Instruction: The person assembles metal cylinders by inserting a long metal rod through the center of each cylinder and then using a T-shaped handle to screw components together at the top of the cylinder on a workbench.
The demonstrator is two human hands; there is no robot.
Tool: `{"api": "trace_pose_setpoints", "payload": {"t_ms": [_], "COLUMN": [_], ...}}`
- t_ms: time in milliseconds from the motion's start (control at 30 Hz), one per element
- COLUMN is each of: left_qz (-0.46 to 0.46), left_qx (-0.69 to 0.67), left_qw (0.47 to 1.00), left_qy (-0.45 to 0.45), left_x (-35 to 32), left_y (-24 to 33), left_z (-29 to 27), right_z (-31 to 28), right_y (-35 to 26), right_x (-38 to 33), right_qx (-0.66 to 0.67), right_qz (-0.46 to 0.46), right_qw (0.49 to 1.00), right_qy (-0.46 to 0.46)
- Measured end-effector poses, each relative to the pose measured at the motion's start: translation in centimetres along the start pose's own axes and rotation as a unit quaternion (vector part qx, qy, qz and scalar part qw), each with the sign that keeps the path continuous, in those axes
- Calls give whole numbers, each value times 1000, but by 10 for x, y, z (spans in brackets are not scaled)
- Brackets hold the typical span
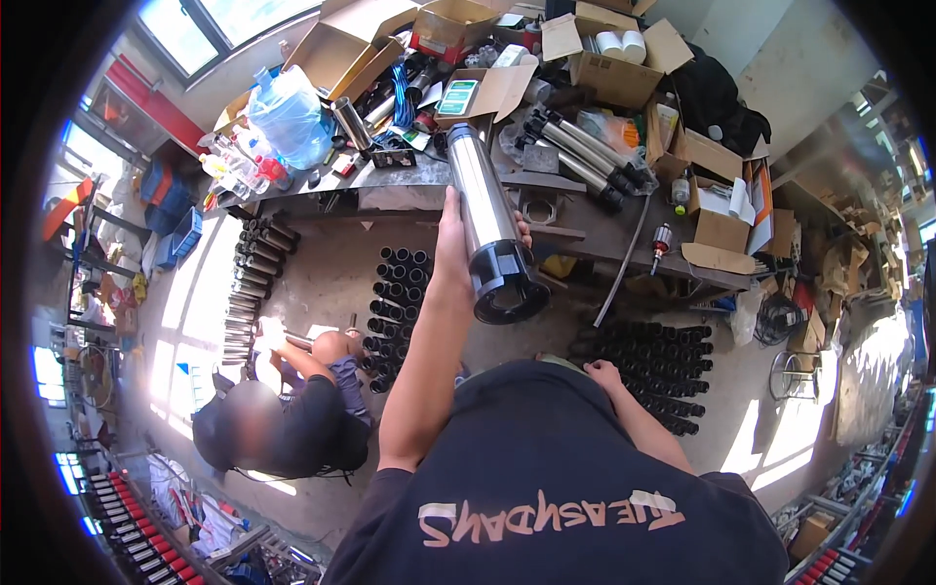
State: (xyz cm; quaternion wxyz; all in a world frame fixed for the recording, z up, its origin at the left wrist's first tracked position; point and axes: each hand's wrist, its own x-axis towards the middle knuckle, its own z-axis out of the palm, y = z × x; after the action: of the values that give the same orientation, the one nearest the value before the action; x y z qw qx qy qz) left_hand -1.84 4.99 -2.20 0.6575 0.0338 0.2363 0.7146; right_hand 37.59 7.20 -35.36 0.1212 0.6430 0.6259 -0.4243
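My left hand (450, 239) is wrapped round a shiny steel pump cylinder (478, 185), its fingertips showing on the far side. The cylinder tilts, with a dark cap at its upper end and a black, slotted collar with a round opening at the lower end nearest me. It is held up in front of the workbench edge (390, 202). Down beside my hip hangs my right hand (603, 374), its fingers loose and holding nothing I can see. Close to it on the floor stand several rows of black-topped tubes (653, 370).
Boxes (619, 73), steel tubes (585, 156), a blue clear bag (288, 117) and bottles crowd the workbench. A bar (624, 258) leans against it. On the left a co-worker (292, 419) sits low beside more upright tubes (398, 302) and a stacked row (258, 273).
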Motion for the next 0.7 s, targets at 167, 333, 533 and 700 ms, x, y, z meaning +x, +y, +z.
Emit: {"api": "trace_pose_setpoints", "payload": {"t_ms": [167,333,533,700], "left_qz": [-26,-30,-24,4], "left_qx": [-91,-196,-110,73], "left_qw": [994,971,990,996], "left_qy": [-50,-136,-86,47], "left_x": [3,9,16,8], "left_y": [1,-15,-18,-17], "left_z": [2,9,18,34], "right_z": [-5,5,-36,-41], "right_y": [-7,12,-43,-61], "right_x": [-1,41,59,63], "right_qx": [28,89,150,211], "right_qz": [23,40,11,-38], "right_qw": [999,986,967,952], "right_qy": [-10,136,204,218]}}
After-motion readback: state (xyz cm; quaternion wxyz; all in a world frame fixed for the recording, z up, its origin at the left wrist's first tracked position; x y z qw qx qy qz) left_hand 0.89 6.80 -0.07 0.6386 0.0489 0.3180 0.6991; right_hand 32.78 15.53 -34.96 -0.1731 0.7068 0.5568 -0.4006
